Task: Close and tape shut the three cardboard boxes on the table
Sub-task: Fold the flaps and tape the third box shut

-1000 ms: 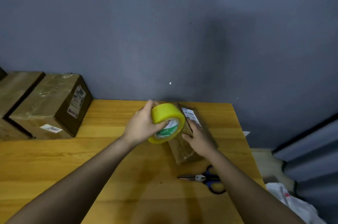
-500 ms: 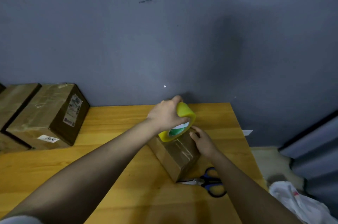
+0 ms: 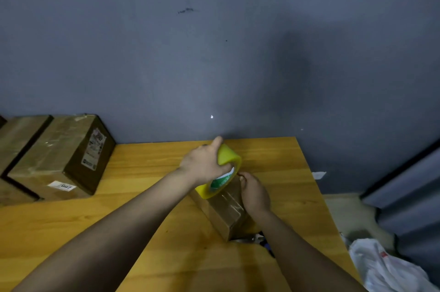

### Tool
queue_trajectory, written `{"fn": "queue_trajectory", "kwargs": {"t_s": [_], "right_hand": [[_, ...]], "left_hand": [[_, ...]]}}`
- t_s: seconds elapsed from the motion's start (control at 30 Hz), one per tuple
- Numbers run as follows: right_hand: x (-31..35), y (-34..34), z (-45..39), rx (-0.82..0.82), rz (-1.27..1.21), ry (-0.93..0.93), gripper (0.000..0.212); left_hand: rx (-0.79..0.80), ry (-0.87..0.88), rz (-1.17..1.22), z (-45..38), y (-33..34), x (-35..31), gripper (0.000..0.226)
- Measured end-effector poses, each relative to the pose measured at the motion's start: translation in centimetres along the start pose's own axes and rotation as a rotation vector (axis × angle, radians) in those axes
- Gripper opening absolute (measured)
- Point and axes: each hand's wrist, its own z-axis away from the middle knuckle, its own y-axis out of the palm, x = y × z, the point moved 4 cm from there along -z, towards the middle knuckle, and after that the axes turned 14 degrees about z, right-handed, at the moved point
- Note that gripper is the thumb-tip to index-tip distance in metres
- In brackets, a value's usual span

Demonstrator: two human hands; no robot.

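A small cardboard box with glossy tape over its top lies in the middle-right of the wooden table. My left hand grips a yellow tape roll held over the box's far end. My right hand rests on the box's right side, its fingertips at the edge of the roll where the tape comes off. Two larger taped boxes stand at the far left against the wall.
Scissors lie on the table right behind the small box's near end, mostly hidden by my right forearm. A white plastic bag lies on the floor past the table's right edge. A grey wall backs the table.
My left hand has carried the tape roll away from me along the box's top to its far end. My right hand slid forward along the box's right side. The camera tilted slightly.
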Motion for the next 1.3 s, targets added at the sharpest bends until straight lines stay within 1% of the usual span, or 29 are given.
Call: {"fn": "queue_trajectory", "kwargs": {"t_s": [0.03, 0.07, 0.1, 0.13, 0.2, 0.27, 0.33, 0.43, 0.5, 0.6, 0.73, 0.8, 0.93, 1.03, 1.13, 1.3], "right_hand": [[0.8, -0.3, 0.4, -0.041, 0.133, -0.055, 0.033], [1.6, -0.5, 0.8, -0.054, 0.212, -0.112, 0.035], [2.2, -0.4, 1.1, -0.014, 0.229, -0.148, 0.042], [2.5, -0.2, 1.5, 0.071, 0.231, -0.166, 0.055], [2.5, 0.2, 2.2, 0.233, 0.308, -0.2, 0.09], [2.2, 0.7, 3.0, 0.277, 0.437, -0.233, 0.119], [2.3, 1.0, 3.5, 0.254, 0.503, -0.241, 0.13], [2.6, 1.4, 3.9, 0.199, 0.518, -0.22, 0.126], [2.6, 1.3, 4.0, 0.172, 0.533, -0.222, 0.121], [2.4, 1.2, 4.1, 0.153, 0.539, -0.223, 0.116], [2.6, 1.1, 4.2, 0.153, 0.566, -0.215, 0.114], [2.7, 1.0, 4.2, 0.167, 0.583, -0.208, 0.114], [2.5, 0.9, 4.0, 0.168, 0.536, -0.168, 0.115], [2.9, 1.2, 4.1, 0.148, 0.548, -0.199, 0.116], [2.7, 1.2, 3.7, 0.139, 0.531, -0.191, 0.117], [3.1, 1.5, 3.7, 0.126, 0.555, -0.227, 0.118]], "left_hand": [[-0.008, -0.002, -0.013, 0.2, 0.0, 0.2, 0.066], [-0.016, 0.001, -0.016, 0.4, -0.1, 0.3, 0.065], [-0.023, 0.005, -0.01, 0.5, -0.2, 0.5, 0.063], [-0.027, 0.005, 0.006, 0.6, -0.3, 0.6, 0.062], [-0.037, 0.0, 0.057, 0.7, -0.5, 0.9, 0.062], [-0.051, -0.007, 0.085, 0.9, -0.5, 1.1, 0.063], [-0.077, 0.004, 0.103, 1.2, -0.6, 1.0, 0.062], [-0.133, 0.046, 0.213, 2.0, -0.8, 1.3, 0.058], [-0.127, 0.105, 0.237, 2.7, -0.6, 1.7, 0.061], [-0.089, 0.164, 0.167, 3.5, -0.3, 2.3, 0.07], [-0.082, 0.193, 0.069, 3.0, -0.3, 1.5, 0.068], [-0.049, 0.191, 0.035, 2.6, -0.5, 1.0, 0.068], [0.039, 0.156, -0.076, 2.6, -1.5, 1.1, 0.065], [0.064, 0.148, -0.104, 3.1, -2.4, 1.2, 0.064], [0.124, 0.172, -0.244, 3.8, -3.0, 1.1, 0.062], [0.228, 0.093, -0.261, 5.0, -3.6, 2.4, 0.062]]}}
